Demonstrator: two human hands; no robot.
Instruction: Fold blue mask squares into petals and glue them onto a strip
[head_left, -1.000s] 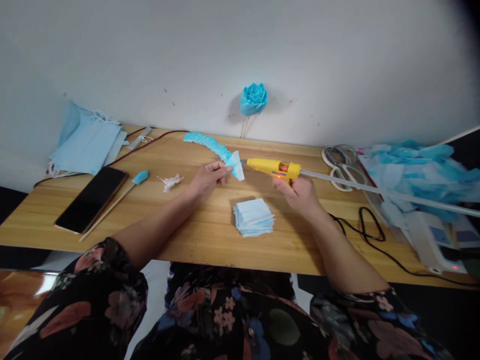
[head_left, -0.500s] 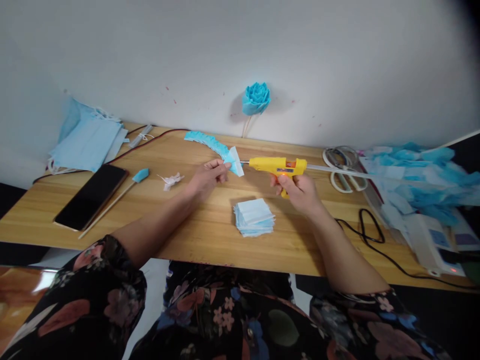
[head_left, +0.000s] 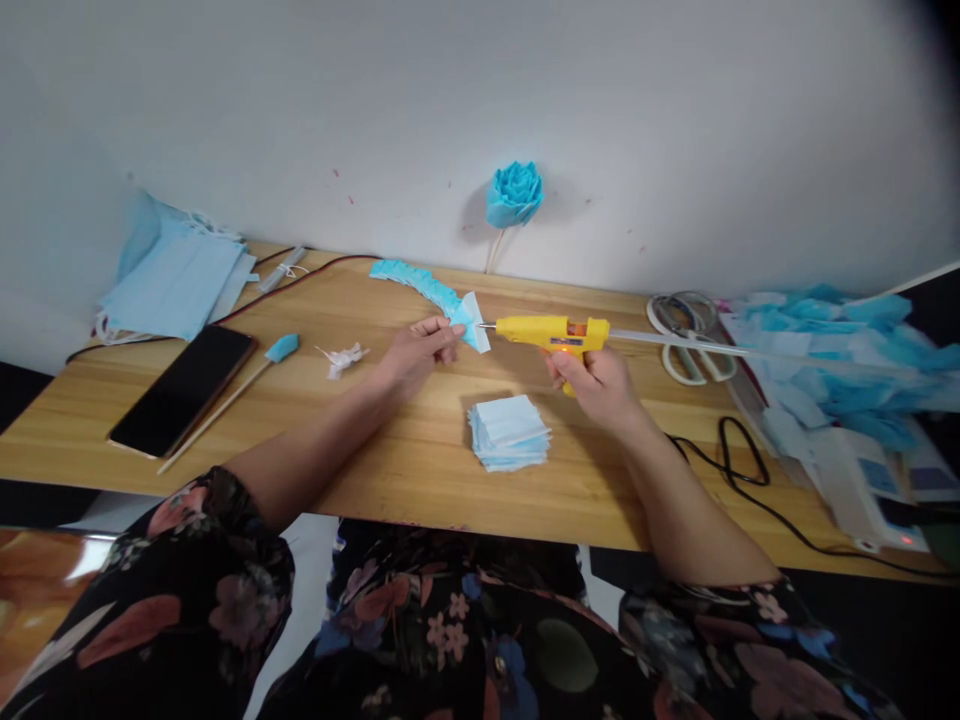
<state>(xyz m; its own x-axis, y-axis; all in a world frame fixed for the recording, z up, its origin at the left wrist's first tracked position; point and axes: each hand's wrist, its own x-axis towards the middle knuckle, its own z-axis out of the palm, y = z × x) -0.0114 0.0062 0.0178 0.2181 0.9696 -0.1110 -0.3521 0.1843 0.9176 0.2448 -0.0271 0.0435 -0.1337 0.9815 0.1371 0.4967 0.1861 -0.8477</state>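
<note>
My left hand (head_left: 429, 350) pinches a piece of blue and white mask fabric (head_left: 472, 322) between thumb and fingers. Behind it, a curved row of folded blue petals (head_left: 412, 277) lies on the table. My right hand (head_left: 596, 378) is wrapped round the handle of a yellow glue gun (head_left: 551, 331), whose metal nozzle points left and meets the white edge of the fabric. A long clear glue stick (head_left: 675, 341) juts from its back. Below sits a stack of cut mask squares (head_left: 510, 433). A finished blue fabric rose (head_left: 514, 195) stands on a stick against the wall.
Face masks (head_left: 176, 280), a phone (head_left: 184, 390) and a stick with a blue bud (head_left: 282, 348) lie at left, near a white scrap (head_left: 343, 359). At right are scissors (head_left: 686, 370), blue fabric scraps (head_left: 840, 340), a white power strip (head_left: 862, 490) and a black cord (head_left: 750, 480).
The glue gun has shifted slightly left, and its nozzle now overlaps the fabric's white edge. My left hand has barely moved and keeps its pinch.
</note>
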